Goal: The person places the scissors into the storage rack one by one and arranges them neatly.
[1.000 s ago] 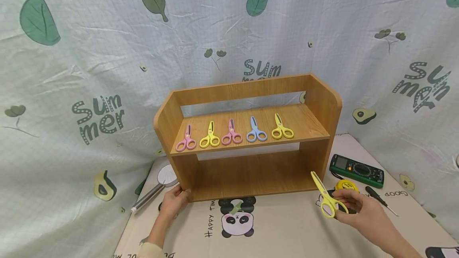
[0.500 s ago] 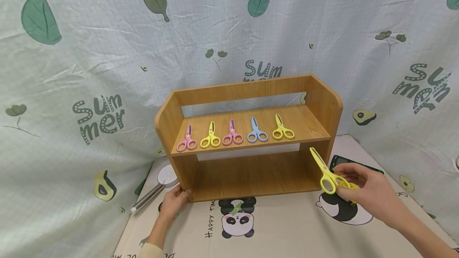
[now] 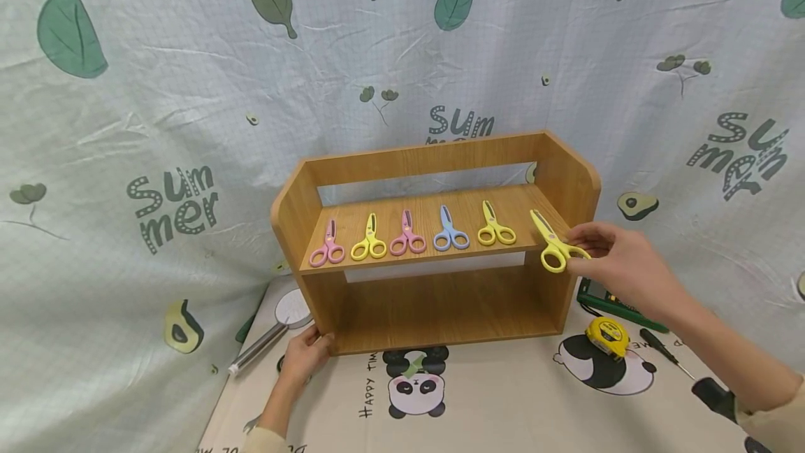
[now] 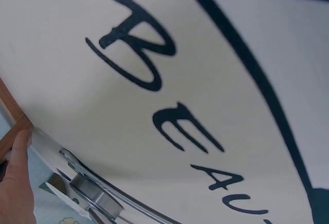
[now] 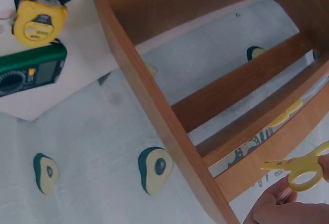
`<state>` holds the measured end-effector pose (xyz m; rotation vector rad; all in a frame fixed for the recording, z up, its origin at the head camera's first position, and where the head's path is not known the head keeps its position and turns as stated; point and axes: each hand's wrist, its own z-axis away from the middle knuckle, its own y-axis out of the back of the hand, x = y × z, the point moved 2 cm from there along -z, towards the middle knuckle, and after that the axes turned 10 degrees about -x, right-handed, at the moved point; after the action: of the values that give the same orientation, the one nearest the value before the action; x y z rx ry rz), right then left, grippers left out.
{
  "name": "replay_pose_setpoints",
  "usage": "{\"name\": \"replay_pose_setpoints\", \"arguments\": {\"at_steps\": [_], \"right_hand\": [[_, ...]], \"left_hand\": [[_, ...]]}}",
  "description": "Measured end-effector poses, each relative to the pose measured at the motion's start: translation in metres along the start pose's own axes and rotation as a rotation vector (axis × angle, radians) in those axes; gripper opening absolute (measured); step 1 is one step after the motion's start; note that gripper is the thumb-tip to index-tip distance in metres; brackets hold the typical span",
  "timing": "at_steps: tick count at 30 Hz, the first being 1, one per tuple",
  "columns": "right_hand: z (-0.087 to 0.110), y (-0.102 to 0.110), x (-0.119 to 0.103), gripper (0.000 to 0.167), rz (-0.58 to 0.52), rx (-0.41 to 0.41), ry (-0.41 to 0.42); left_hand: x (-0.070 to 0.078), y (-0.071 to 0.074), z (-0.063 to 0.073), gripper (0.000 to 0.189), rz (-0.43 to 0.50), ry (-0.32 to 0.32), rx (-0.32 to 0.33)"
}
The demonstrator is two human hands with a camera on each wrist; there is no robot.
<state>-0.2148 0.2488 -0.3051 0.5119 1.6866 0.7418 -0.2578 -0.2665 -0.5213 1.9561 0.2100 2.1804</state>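
Observation:
My right hand (image 3: pixel 619 264) pinches a pair of yellow scissors (image 3: pixel 555 247) by the handle loops, blades up and to the left, in front of the right end of the upper shelf (image 3: pixel 415 203). On that shelf a row of scissors lies blades to the back: pink scissors (image 3: pixel 328 245), yellow scissors (image 3: pixel 370 240), a second pink pair (image 3: pixel 407 236), blue scissors (image 3: pixel 449 231) and another yellow pair (image 3: pixel 494 226). My left hand (image 3: pixel 306 354) holds the lower left corner of the wooden rack (image 3: pixel 434 306); some of its fingers are hidden.
Right of the rack lie a yellow tape measure (image 3: pixel 607 336), a green multimeter (image 3: pixel 619 307), a screwdriver (image 3: pixel 663 349) and a dark-handled object (image 3: pixel 713 397) partly behind the right forearm. A long-handled round tool (image 3: pixel 277 327) lies at the left. Patterned cloth hangs behind.
My right hand has lifted the yellow scissors from low by the table up to the upper shelf's right end. The left hand has stayed at the rack's corner.

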Motion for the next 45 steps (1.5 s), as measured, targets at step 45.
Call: {"name": "replay_pose_setpoints", "arguments": {"at_steps": [45], "right_hand": [[-0.099, -0.012, -0.019, 0.016, 0.308, -0.028, -0.032]], "left_hand": [[-0.002, 0.001, 0.000, 0.060, -0.014, -0.001, 0.027]]}}
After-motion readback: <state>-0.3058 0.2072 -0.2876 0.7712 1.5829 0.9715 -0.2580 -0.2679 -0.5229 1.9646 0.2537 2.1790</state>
